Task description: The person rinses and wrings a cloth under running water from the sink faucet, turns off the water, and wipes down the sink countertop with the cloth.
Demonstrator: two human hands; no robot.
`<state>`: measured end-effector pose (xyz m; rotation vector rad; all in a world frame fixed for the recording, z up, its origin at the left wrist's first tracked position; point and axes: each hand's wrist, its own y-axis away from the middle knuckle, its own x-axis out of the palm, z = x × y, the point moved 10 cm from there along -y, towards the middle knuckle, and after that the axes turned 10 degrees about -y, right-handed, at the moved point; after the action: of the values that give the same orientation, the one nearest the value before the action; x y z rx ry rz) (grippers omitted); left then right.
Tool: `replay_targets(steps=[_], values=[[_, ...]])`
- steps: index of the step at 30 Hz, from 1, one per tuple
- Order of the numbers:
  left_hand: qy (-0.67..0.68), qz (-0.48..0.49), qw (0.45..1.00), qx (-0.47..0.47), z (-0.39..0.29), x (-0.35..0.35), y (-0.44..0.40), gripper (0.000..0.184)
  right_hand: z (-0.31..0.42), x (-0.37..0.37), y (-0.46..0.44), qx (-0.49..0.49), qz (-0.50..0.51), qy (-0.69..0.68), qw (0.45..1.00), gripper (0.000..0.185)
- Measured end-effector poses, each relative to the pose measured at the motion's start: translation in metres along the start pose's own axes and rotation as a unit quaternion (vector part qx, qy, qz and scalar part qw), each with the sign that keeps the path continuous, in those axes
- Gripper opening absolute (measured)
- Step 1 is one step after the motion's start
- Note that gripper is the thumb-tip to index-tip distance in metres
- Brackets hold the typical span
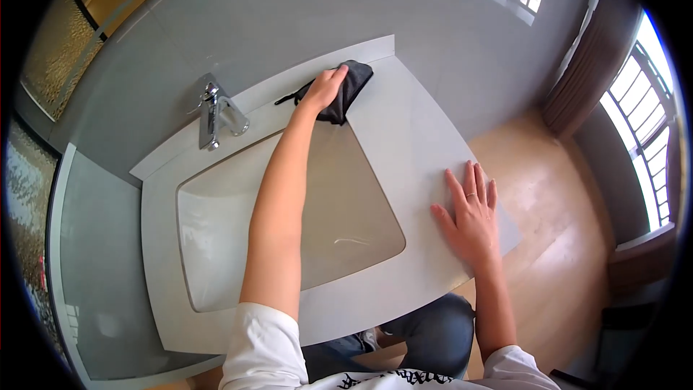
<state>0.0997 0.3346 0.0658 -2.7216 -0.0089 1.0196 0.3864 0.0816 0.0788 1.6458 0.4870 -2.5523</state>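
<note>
Pressing a dark cloth (355, 90) onto the pale surface (426, 130) with the left hand (326, 92), at the upper centre of the frame, by the upper right corner of the sink (220, 209). Gripping the bunched fabric from above, with thumb laid over the folds; cannot tell the placing of the other fingertips, hidden from this view. Reaching close to the raised back edge (377, 48) at the foot of the grey wall (303, 14). Covering part of the sink's rim with the lower fold of the cloth, and trailing a thin dark strip (286, 100) leftward, short of the faucet (211, 112) at the upper left.

Resting the right hand (471, 220) palm down on the surface, right of centre in the frame, with fingers spread towards the outer edge and nothing in the grip; probably bracing against the reach.

By all appearances at a wiping step, at the far corner of the sink; cannot tell the direction of the stroke from a single view.

For the next move, probably need to hold the cloth flat and press evenly, so as not to slip over the rim into the sink. If heading left, should gather in the loose strip to avoid snagging on the faucet. If heading lower right, should first lift the right hand out of the way.
</note>
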Motion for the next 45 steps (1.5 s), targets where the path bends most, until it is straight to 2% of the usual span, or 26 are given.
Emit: replay_targets(steps=[2, 4, 5, 6, 7, 8, 12, 16, 21, 25, 26, 28, 30, 34, 38, 40, 44, 45], values=[[0.007, 0.007, 1.000, 0.012, -0.018, 0.025, -0.022, 0.058, 0.000, -0.002, -0.002, 0.004, -0.001, -0.003, 1.000, 0.059], [-0.105, 0.052, 0.993, 0.022, -0.036, 0.056, -0.035, 0.059, -0.001, -0.003, -0.002, 0.009, 0.000, -0.028, 1.000, 0.057], [-0.153, 0.005, 0.987, 0.044, -0.049, 0.066, -0.031, 0.060, 0.000, -0.008, -0.002, 0.004, -0.019, -0.032, 0.999, 0.056], [-0.167, 0.045, 0.981, 0.087, -0.063, 0.081, -0.029, 0.061, -0.001, -0.009, -0.002, 0.006, -0.020, -0.032, 0.999, 0.056], [-0.221, 0.053, 0.969, 0.093, -0.070, 0.089, -0.026, 0.062, -0.003, -0.013, -0.002, 0.009, -0.044, -0.055, 0.997, 0.056], [-0.275, 0.059, 0.955, 0.097, -0.075, 0.097, -0.018, 0.063, -0.004, -0.017, -0.002, 0.011, -0.067, -0.080, 0.994, 0.055], [-0.335, 0.088, 0.937, 0.051, -0.097, 0.116, 0.025, 0.071, -0.016, -0.025, -0.001, 0.027, -0.132, -0.161, 0.978, 0.054], [-0.342, 0.118, 0.927, 0.095, -0.135, 0.137, 0.089, 0.074, -0.032, -0.039, 0.006, 0.056, -0.204, -0.284, 0.935, 0.052], [-0.357, 0.138, 0.899, 0.212, -0.188, 0.160, 0.213, 0.074, -0.064, -0.039, 0.015, 0.080, -0.310, -0.403, 0.857, 0.051], [-0.320, 0.190, 0.896, 0.241, -0.208, 0.156, 0.264, 0.071, -0.077, -0.031, 0.013, 0.090, -0.292, -0.491, 0.816, 0.047], [-0.321, 0.189, 0.897, 0.238, -0.206, 0.153, 0.261, 0.071, -0.077, -0.028, 0.012, 0.089, -0.289, -0.492, 0.816, 0.047], [-0.267, 0.261, 0.903, 0.213, -0.198, 0.156, 0.246, 0.064, -0.076, -0.028, 0.009, 0.068, -0.283, -0.485, 0.825, 0.045], [-0.271, 0.184, 0.913, 0.242, -0.179, 0.145, 0.217, 0.053, -0.075, -0.028, 0.011, 0.072, -0.272, -0.496, 0.821, 0.045], [-0.337, 0.053, 0.921, 0.187, -0.144, 0.115, 0.152, 0.051, -0.073, -0.030, 0.011, 0.073, -0.255, -0.506, 0.821, 0.043], [-0.386, 0.008, 0.917, 0.103, -0.103, 0.095, 0.090, 0.054, -0.069, -0.030, 0.011, 0.081, -0.230, -0.488, 0.838, 0.043], [-0.407, -0.013, 0.912, 0.038, -0.087, 0.090, 0.062, 0.055, -0.055, -0.035, 0.010, 0.067, -0.204, -0.389, 0.896, 0.044], [-0.423, -0.041, 0.904, -0.050, -0.075, 0.096, 0.023, 0.057, -0.044, -0.035, 0.009, 0.065, -0.184, -0.342, 0.919, 0.046], [-0.424, -0.035, 0.904, -0.038, -0.078, 0.099, 0.014, 0.057, -0.046, -0.036, 0.010, 0.079, -0.184, -0.366, 0.909, 0.047]])
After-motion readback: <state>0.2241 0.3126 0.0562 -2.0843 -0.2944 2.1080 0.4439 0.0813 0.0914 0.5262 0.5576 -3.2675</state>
